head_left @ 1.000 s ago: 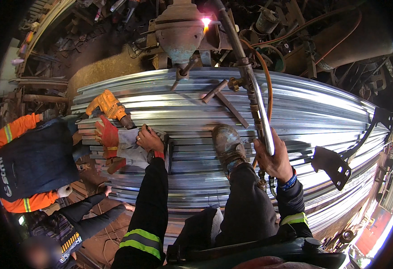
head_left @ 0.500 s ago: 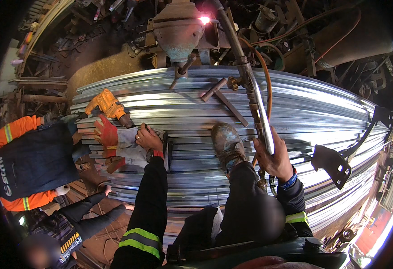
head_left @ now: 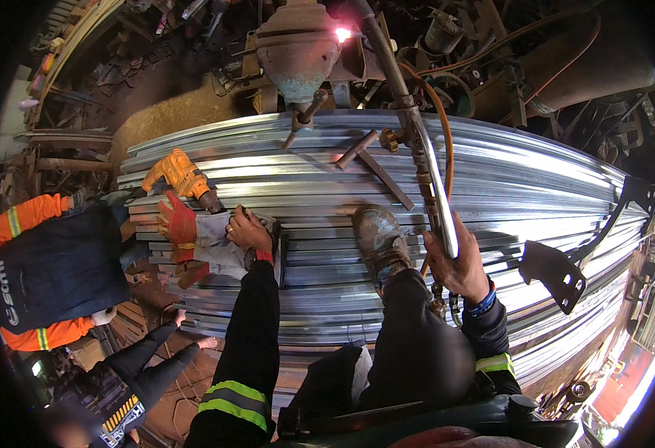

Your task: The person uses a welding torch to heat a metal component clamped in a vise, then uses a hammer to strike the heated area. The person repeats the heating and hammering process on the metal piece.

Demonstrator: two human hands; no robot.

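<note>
My right hand (head_left: 458,257) is wrapped round the rear end of a long metal gas torch (head_left: 410,119), which slants away from me. A bright glow (head_left: 342,34) shows near its far end, beside a worn bench vise (head_left: 295,60). At left centre, my left hand (head_left: 249,230) is closed on a small dark thing I cannot make out. It rests above a pair of red and grey work gloves (head_left: 180,222). An orange power drill (head_left: 182,178) lies just beyond them. Between my hands and the vise lies a T-shaped hammer (head_left: 376,168).
A stack of long shiny metal profiles (head_left: 312,257) spreads beneath everything, and my boot (head_left: 380,243) stands on it. A dark perforated bracket (head_left: 553,276) lies at right. An orange hose (head_left: 448,134) runs alongside the torch. Two people (head_left: 59,261) are at the left; scrap metal lies beyond.
The person at lower left has shifted slightly, legs and torso moving. My hands, the torch and the glow look nearly unchanged.
</note>
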